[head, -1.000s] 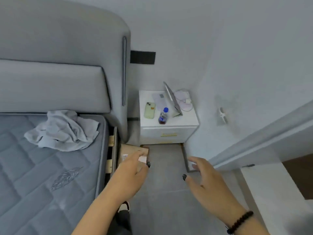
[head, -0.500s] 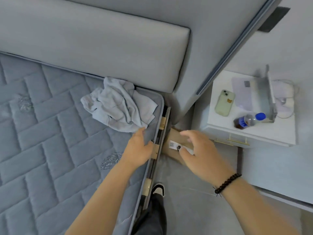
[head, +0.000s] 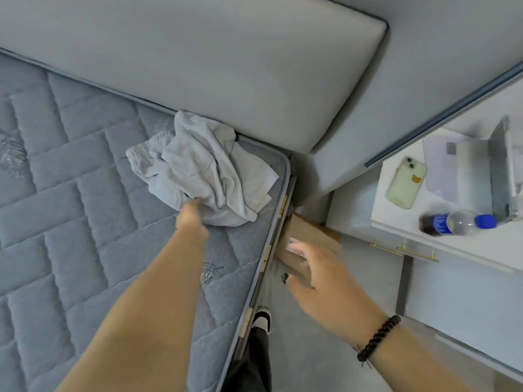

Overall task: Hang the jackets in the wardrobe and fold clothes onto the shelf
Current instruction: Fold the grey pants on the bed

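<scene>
Head view, only cam I've got. My left hand (head: pixel 192 219) is at the near edge of the crumpled pale grey garment (head: pixel 203 171), which lies on the quilted mattress (head: pixel 70 193) in the corner by the padded headboard (head: pixel 226 66). Fingers are tucked into or under the cloth, so I can't tell if they've pinched it or are just touching. My right hand (head: pixel 314 273) hangs over the gap beside the bed, fingers spread wide, holding nothing, w/ the cardboard box (head: pixel 308 239) on the floor just under it.

Risks as I judge them:
- One-handed grab at a single edge: the garment may come up as a twisted bundle, sleeves dangling, hard to fold w/o re-laying it flat.
- Loose cloth could drag along the mattress edge and slip into the gap by the frame, next to the box.
- The right hand swinging across isn't far from the nightstand (head: pixel 467 244); the phone (head: pixel 406 182) and esp. the bottle (head: pixel 457 223) near its front edge could get knocked off by a wide sweep.
- Wardrobe and shelf not in frame, so I can't tell how the carry will go.
</scene>
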`<state>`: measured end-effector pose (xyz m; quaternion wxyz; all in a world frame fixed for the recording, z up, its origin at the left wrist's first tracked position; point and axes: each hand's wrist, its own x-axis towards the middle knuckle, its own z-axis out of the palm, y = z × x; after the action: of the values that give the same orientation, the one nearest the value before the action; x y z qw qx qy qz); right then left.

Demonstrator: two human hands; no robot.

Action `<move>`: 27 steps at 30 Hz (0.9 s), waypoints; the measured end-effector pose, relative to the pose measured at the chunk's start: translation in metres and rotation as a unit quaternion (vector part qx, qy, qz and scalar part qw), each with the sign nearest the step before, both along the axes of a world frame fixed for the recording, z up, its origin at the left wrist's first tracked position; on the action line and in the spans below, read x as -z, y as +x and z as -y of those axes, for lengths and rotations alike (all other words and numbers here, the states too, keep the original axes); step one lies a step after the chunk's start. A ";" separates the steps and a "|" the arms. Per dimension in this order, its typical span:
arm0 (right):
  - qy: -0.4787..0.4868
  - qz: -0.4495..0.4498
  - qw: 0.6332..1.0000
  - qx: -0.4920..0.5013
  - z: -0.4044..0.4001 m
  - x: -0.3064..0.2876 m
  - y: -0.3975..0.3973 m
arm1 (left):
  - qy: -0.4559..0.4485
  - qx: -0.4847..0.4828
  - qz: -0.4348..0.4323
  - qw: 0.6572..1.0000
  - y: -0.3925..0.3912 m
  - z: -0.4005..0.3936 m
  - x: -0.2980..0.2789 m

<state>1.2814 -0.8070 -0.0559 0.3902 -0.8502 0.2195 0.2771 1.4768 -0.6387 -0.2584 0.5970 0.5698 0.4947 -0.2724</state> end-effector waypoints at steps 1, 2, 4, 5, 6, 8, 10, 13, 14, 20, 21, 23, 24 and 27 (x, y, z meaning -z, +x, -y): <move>0.004 -0.009 1.000 0.005 0.001 0.006 -0.001 | -0.001 -0.019 0.010 1.000 0.008 -0.001 0.007; 0.005 -0.017 1.000 0.008 0.002 0.011 -0.002 | 0.004 -0.025 0.013 1.000 0.015 0.000 0.010; 0.004 -0.028 0.999 0.019 0.005 0.020 -0.006 | 0.018 -0.015 0.006 1.000 0.022 0.001 0.014; 0.005 -0.032 0.999 0.026 0.006 0.024 -0.008 | 0.026 -0.008 0.006 1.000 0.024 0.001 0.016; 0.008 -0.036 0.999 0.032 0.006 0.026 -0.009 | 0.030 0.000 0.014 0.999 0.025 0.000 0.018; 0.013 -0.042 0.998 0.035 0.005 0.028 -0.012 | 0.048 0.027 0.034 0.998 0.021 -0.002 0.016; 0.034 -0.054 0.997 0.049 0.004 0.027 -0.012 | 0.052 0.055 0.068 0.995 0.012 -0.002 0.008; 0.085 -0.078 0.988 0.103 -0.001 0.021 -0.013 | -0.009 0.075 0.128 0.989 -0.009 0.001 -0.021; 0.090 -0.081 0.987 0.110 -0.003 0.019 -0.014 | -0.022 0.093 0.148 0.984 -0.017 0.003 -0.033; 0.049 -0.026 0.994 0.089 -0.008 -0.007 -0.017 | -0.052 0.212 0.262 0.940 -0.076 0.008 -0.122; 0.045 -0.007 0.995 0.093 -0.008 -0.012 -0.018 | -0.062 0.241 0.272 0.929 -0.086 0.005 -0.135; 0.050 0.025 0.991 0.121 -0.005 -0.022 -0.019 | -0.072 0.314 0.292 0.901 -0.106 0.001 -0.162; 0.053 0.037 0.988 0.141 -0.004 -0.028 -0.021 | -0.078 0.348 0.299 0.885 -0.116 0.000 -0.174; 0.071 0.050 0.974 0.208 0.003 -0.048 -0.032 | -0.082 0.411 0.348 0.839 -0.153 0.001 -0.217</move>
<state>1.2489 -0.8099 -0.0075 0.5089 -0.7687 0.3519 0.1618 1.3239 -0.6402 -0.0417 0.6080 0.7266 -0.0494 -0.3162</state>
